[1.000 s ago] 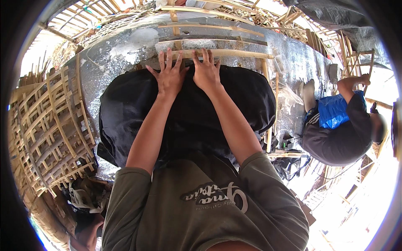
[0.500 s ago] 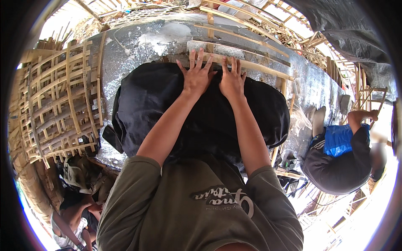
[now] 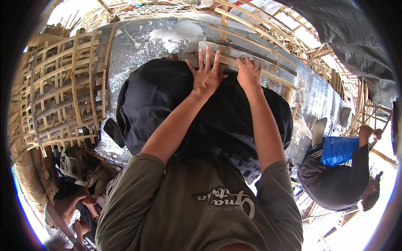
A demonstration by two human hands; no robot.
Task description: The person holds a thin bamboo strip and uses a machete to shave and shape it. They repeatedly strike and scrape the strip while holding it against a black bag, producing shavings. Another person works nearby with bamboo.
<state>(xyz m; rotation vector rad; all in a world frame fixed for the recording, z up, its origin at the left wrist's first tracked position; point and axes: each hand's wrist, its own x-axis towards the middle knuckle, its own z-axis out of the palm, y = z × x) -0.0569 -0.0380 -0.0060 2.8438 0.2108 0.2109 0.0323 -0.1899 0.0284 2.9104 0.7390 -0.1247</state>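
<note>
My left hand [image 3: 206,77] is open with its fingers spread, lying at the far edge of the black cloth [image 3: 167,100] over my lap. Its fingertips reach the bamboo slats beyond. To its right, my right hand [image 3: 250,75] rests at a pale bamboo slat [image 3: 278,79], fingers slightly bent and a little apart, with nothing seen in its grasp. A darker strip [image 3: 268,60] and another pale slat [image 3: 259,41] run roughly alongside it, crossing an upright slat [image 3: 224,31]. What lies under my palms is hidden.
A woven bamboo panel [image 3: 63,88] stands at the left. Worn grey sheeting [image 3: 138,46] covers the ground ahead. One person [image 3: 335,180] sits at the right with a blue cloth or bag [image 3: 339,149]; another person [image 3: 69,209] is at the lower left. Dark sheeting [image 3: 347,37] hangs upper right.
My right hand has shifted right along the slat, away from the left hand, and its fingers are more bent. The left hand stays spread. The person at the right leans lower.
</note>
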